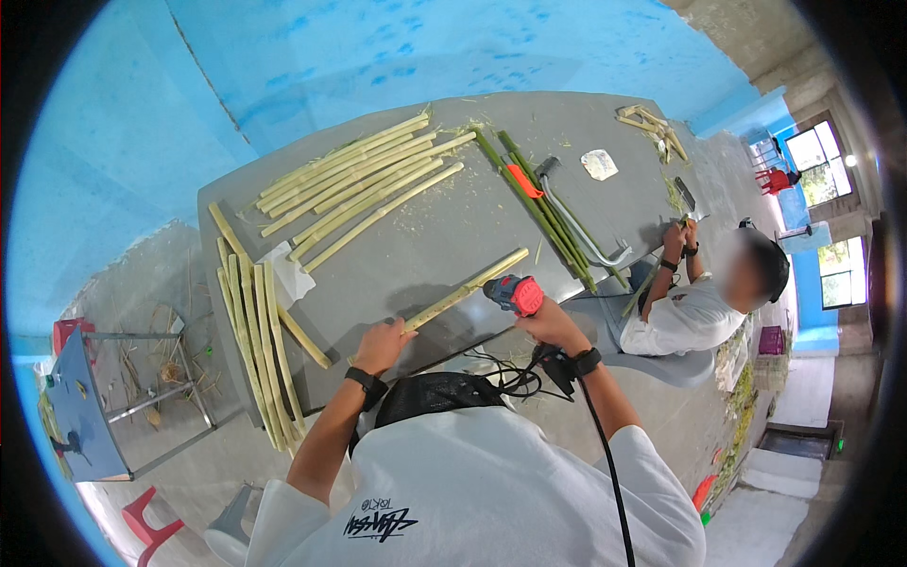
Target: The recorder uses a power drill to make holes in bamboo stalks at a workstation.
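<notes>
My left hand (pixel 380 346) is closed round the near end of a pale peeled bamboo stick (pixel 453 297), which slants up and to the right over the grey table (pixel 406 248). In my right hand (pixel 557 326) is a red and dark power drill (pixel 518 295), gripped by its handle, with its front toward the stick's right half. Whether the drill touches the stick I cannot make out. Beyond my hands lies a row of similar peeled sticks (pixel 354 175). Another bundle of peeled sticks (pixel 250 331) lies at the table's left edge, partly over its side.
Green bamboo stems (pixel 534 213), a bent grey metal tool (pixel 576 224) and a crumpled white paper (pixel 598 164) lie on the right. A co-worker (pixel 694 312) sits at the right edge, working with a blade (pixel 685 196). A black cable (pixel 605 454) hangs by my right arm.
</notes>
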Action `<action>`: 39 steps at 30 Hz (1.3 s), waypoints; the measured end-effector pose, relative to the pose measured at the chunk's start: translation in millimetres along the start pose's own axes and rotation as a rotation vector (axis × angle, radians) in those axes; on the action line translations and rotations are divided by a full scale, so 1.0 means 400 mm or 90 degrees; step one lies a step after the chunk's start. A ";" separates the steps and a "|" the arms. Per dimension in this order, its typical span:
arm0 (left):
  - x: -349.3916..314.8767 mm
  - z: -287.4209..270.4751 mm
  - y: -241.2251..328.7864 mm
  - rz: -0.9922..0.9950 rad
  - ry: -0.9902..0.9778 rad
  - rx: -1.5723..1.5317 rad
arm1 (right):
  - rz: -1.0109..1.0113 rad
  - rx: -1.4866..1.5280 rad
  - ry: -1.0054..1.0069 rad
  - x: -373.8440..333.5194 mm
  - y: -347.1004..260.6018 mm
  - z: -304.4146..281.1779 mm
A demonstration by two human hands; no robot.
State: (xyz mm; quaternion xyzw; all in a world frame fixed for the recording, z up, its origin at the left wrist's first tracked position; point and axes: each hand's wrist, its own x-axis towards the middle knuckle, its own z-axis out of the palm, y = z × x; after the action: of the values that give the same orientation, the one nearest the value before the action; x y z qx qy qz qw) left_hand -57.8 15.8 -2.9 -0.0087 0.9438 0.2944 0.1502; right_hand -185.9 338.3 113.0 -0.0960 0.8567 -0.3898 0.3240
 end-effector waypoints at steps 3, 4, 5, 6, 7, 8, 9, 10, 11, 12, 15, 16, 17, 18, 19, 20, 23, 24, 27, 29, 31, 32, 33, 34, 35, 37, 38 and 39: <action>-0.002 0.002 0.003 -0.001 0.012 0.009 | 0.004 -0.006 0.006 -0.002 0.001 0.000; -0.004 0.005 0.004 -0.003 0.021 0.011 | 0.005 -0.006 0.006 -0.002 0.000 0.000; -0.006 0.008 0.003 -0.003 0.020 0.011 | 0.011 -0.005 0.003 -0.001 -0.002 0.002; -0.005 0.009 0.002 0.004 0.027 0.013 | 0.016 -0.004 0.001 -0.001 -0.003 0.000; -0.003 0.010 0.001 0.010 0.034 0.014 | 0.016 -0.005 0.003 0.000 0.001 0.000; -0.001 0.011 0.000 0.012 0.035 0.015 | 0.010 -0.008 0.003 0.003 0.007 0.000; 0.000 0.012 0.000 0.009 0.025 0.024 | 0.004 -0.012 0.003 0.004 0.006 0.000; 0.000 0.013 0.000 0.006 0.016 0.034 | 0.003 -0.012 0.004 0.003 0.004 0.000; -0.001 0.013 0.000 0.007 0.017 0.034 | 0.014 -0.013 0.004 0.002 0.003 0.000; -0.003 0.012 0.001 0.003 0.015 0.034 | 0.024 -0.013 0.003 0.002 -0.002 0.001; -0.012 0.009 0.003 -0.009 0.019 0.034 | 0.014 -0.051 0.006 0.007 -0.017 0.007; -0.009 0.010 0.008 -0.008 0.021 0.033 | 0.016 -0.051 0.010 0.013 0.009 0.011; -0.006 0.011 0.013 -0.005 0.021 0.033 | -0.031 -0.114 0.041 0.028 0.049 0.024; -0.007 0.011 0.011 -0.003 0.026 0.037 | -0.082 -0.176 0.065 0.039 0.052 0.035; -0.007 0.011 0.010 -0.001 0.031 0.040 | -0.084 -0.176 0.064 0.042 0.057 0.035; -0.006 0.012 0.009 -0.003 0.032 0.041 | -0.034 -0.153 0.052 0.041 0.064 0.031; -0.019 0.013 0.000 0.012 0.077 0.017 | 0.014 -0.114 0.022 0.010 -0.004 0.015; -0.015 0.011 0.004 0.012 0.059 0.018 | 0.021 -0.096 0.021 -0.005 -0.019 0.001; 0.000 0.008 0.006 -0.002 0.031 0.012 | -0.021 -0.086 0.050 -0.026 -0.005 -0.034; 0.003 0.011 -0.003 -0.015 0.021 0.006 | 0.003 -0.049 0.053 -0.038 0.001 -0.049; 0.007 0.012 -0.008 -0.016 0.016 -0.016 | 0.029 -0.011 0.059 -0.046 0.010 -0.062; 0.007 0.013 -0.010 -0.013 0.014 -0.015 | 0.080 0.033 0.027 -0.045 0.015 -0.068; 0.008 0.013 -0.009 -0.013 0.013 -0.012 | 0.132 0.077 -0.004 -0.044 0.021 -0.072; 0.009 0.012 -0.009 -0.014 0.013 -0.008 | 0.132 0.078 -0.003 -0.045 0.025 -0.070; 0.012 0.011 -0.009 -0.013 0.013 -0.007 | 0.129 0.066 0.021 -0.045 0.030 -0.065; 0.016 0.014 -0.013 -0.017 0.005 -0.008 | 0.126 0.055 0.044 -0.042 0.041 -0.052; 0.017 0.016 -0.014 -0.018 0.005 -0.007 | 0.031 0.030 0.066 -0.038 0.049 -0.045; 0.017 0.017 -0.015 -0.018 0.013 0.001 | -0.064 0.005 0.088 -0.033 0.046 -0.039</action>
State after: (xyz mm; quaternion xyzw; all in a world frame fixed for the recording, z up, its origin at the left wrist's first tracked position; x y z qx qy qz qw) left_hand -61.9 15.1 -13.7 -0.0250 0.9452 0.2915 0.1449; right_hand -184.0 365.7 113.4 -0.1105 0.8696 -0.4143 0.2446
